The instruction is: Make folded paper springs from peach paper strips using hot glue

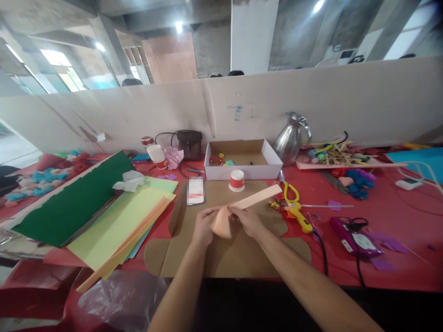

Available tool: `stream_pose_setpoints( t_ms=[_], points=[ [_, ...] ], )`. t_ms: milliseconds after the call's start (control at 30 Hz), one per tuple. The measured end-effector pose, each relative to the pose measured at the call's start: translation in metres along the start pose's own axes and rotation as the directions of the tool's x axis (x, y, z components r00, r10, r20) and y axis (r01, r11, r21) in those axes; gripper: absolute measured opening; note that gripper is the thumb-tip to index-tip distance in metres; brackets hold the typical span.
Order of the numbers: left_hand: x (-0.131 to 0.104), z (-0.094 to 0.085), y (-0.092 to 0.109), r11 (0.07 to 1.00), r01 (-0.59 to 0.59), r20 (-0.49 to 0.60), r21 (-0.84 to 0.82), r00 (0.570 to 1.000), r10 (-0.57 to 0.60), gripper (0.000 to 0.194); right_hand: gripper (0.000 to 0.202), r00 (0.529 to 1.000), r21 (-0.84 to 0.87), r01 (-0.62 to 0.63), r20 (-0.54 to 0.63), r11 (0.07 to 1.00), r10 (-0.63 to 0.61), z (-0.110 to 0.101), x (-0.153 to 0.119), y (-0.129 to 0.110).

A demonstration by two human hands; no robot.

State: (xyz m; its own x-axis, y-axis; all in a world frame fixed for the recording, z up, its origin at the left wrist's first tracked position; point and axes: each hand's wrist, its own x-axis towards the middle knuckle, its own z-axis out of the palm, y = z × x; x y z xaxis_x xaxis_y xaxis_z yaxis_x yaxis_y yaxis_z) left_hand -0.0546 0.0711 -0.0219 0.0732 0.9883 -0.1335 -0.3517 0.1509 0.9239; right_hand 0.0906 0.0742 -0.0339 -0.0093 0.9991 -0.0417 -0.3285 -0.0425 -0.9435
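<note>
Between my two hands is a strip of light orange paper, one end bent into a cone-like fold and the other sticking out to the upper right. The fingers of my left hand are closed on the folded part. My right hand pinches the strip where the straight part meets the fold; its fingertips are partly hidden. Both hands are above a flattened brown cardboard sheet. Just beyond them stands a red and white paper cup. A phone-like object, partly blurred out, lies to the left.
A yellow glue gun and yellow-handled scissors lie to the right, near a purple box with cables. Coloured paper sheets and a green board are left. Behind stand a white open box and a metal jug.
</note>
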Motion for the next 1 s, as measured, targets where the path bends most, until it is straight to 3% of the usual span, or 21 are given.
stream_pose_setpoints(
  t_ms=[200,400,800,1000],
  points=[
    [-0.002,-0.003,0.0,1.0,0.013,0.063,-0.006,0.998,-0.013,0.022,0.02,0.997,0.057,-0.076,0.03,0.995,0.074,-0.002,-0.002,-0.004],
    [0.0,-0.004,-0.004,0.995,-0.019,0.05,0.102,0.999,0.014,0.026,0.019,0.996,0.043,-0.068,0.051,0.997,0.066,-0.002,-0.006,-0.009],
    [-0.001,-0.005,-0.005,0.986,-0.06,0.076,0.158,0.996,0.048,0.023,0.03,0.987,-0.018,-0.106,0.118,0.994,0.108,-0.012,-0.001,-0.005],
    [-0.002,-0.006,-0.001,0.984,-0.083,0.148,0.156,0.987,0.059,0.032,0.031,0.987,-0.124,0.022,0.158,0.992,-0.002,-0.012,-0.008,-0.012]
  ],
)
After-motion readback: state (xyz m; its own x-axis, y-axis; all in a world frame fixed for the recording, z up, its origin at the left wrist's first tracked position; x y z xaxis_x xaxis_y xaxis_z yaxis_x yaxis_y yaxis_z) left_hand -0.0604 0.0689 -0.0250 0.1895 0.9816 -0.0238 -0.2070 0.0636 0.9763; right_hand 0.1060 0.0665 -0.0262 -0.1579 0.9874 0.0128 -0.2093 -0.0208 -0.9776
